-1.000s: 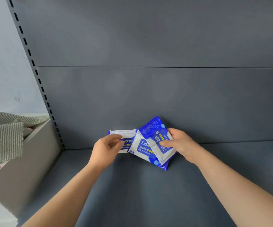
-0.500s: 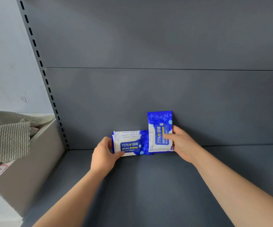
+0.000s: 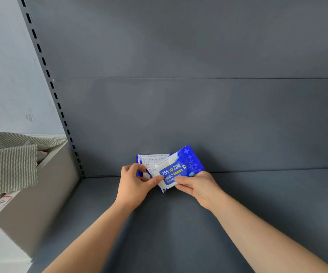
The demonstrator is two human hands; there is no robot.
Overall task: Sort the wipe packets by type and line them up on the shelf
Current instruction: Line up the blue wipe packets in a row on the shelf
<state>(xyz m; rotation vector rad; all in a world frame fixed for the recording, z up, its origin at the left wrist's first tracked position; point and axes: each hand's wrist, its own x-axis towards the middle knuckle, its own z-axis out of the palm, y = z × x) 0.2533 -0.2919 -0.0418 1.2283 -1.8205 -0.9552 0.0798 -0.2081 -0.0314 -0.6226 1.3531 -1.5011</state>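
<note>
A blue-and-white alcohol wipe packet (image 3: 176,170) lies tilted in front, its label facing me. Behind it stand two or three more packets (image 3: 154,158) of the same blue-and-white kind against the shelf's back panel, only their top edges showing. My right hand (image 3: 197,186) grips the front packet's lower right edge. My left hand (image 3: 136,182) pinches the left ends of the packets, thumb on the front one. All sit at the back of the dark grey shelf (image 3: 178,223).
A cardboard box (image 3: 33,203) with a striped grey-green cloth (image 3: 7,166) hanging over its rim stands left of the shelf. A slotted upright (image 3: 60,111) marks the shelf's left side. The grey back panel (image 3: 198,115) rises behind the packets.
The packet my right hand held upright on its end has been turned sideways and brought in front of the others. Both hands have drawn closer together.
</note>
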